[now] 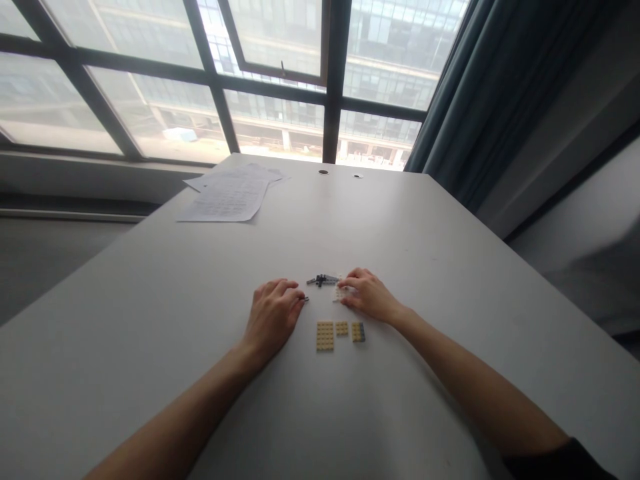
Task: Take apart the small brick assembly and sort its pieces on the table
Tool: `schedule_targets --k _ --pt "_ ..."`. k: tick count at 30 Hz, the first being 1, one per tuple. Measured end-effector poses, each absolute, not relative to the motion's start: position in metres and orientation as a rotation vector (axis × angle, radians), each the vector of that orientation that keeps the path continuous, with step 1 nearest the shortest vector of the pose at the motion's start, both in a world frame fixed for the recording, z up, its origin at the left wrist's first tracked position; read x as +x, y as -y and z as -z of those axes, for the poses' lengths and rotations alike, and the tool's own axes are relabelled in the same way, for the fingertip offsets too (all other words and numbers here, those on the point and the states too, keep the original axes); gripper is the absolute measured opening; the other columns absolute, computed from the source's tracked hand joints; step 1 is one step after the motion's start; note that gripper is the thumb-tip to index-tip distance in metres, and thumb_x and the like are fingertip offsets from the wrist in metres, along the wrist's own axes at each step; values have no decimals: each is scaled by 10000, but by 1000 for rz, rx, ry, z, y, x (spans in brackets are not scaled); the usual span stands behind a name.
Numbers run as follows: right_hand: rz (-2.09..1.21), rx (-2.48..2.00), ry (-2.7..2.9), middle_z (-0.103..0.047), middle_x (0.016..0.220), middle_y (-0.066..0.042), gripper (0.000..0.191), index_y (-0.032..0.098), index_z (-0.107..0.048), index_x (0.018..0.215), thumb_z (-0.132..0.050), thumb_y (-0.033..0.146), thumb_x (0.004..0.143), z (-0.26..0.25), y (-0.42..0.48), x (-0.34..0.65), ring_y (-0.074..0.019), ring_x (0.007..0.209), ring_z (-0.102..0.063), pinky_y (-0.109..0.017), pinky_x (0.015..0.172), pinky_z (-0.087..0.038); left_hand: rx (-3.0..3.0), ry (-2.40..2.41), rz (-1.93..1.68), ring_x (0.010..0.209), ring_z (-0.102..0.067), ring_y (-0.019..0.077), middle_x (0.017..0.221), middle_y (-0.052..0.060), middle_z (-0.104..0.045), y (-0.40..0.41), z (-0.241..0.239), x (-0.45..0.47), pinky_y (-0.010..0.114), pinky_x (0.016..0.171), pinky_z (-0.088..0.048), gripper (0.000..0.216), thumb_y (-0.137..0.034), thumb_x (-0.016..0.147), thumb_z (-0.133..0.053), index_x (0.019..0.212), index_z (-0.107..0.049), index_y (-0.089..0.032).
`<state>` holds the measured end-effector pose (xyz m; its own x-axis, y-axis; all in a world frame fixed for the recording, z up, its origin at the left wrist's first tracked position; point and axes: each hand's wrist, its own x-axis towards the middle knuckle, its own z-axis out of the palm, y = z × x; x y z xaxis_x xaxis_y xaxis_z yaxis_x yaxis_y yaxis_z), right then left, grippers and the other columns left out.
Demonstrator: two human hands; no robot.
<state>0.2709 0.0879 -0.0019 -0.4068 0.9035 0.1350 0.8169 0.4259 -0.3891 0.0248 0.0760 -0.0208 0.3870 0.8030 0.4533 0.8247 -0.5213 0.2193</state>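
My left hand (274,313) rests on the table with thumb and fingertips pinched together. A small grey toy-brick piece (306,299) pokes out from between them. My right hand (369,295) has its thumb and fingers curled around the edge of a white studded toy-brick plate (337,293), partly hidden by the fingers. Just beyond lies a cluster of dark and light grey brick pieces (323,280). Nearer to me are a larger tan plate (325,336), a small tan plate (341,328) and a tan plate with a grey-blue strip (358,332), all flat on the table.
The white table (210,293) reaches to the window (280,120). Printed paper sheets (230,193) lie at its far left. Two round cable holes, one at the left (323,172), sit near the far edge. A dark curtain (480,100) hangs at right.
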Motion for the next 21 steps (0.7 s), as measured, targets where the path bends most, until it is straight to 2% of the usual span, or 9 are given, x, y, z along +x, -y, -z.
schedule_targets --k 7,14,21 --pt "-362 -1482 2344 -580 1088 -66 350 239 -644 1099 -725 248 759 3 -89 274 -218 1050 -518 -368 935 -394 -2580 1512 819 1080 -536 272 1078 74 -662 -76 21 25 476 948 -373 200 -289 873 -500 927 -679 -218" --pt "-414 -1503 2325 -585 1052 -70 251 213 -654 1004 -716 262 766 1 -89 276 -220 1026 -522 -366 917 -396 -2577 1540 834 1071 -538 277 1057 72 -667 -76 20 25 472 934 -377 173 -294 854 -520 882 -673 -218" --pt "-431 -1504 2276 -600 1012 -65 236 198 -662 962 -727 289 754 1 -90 275 -225 1007 -528 -372 910 -404 -2561 1526 794 1042 -545 264 1038 63 -673 -75 18 25 467 921 -377 213 -301 887 -492 867 -690 -226"
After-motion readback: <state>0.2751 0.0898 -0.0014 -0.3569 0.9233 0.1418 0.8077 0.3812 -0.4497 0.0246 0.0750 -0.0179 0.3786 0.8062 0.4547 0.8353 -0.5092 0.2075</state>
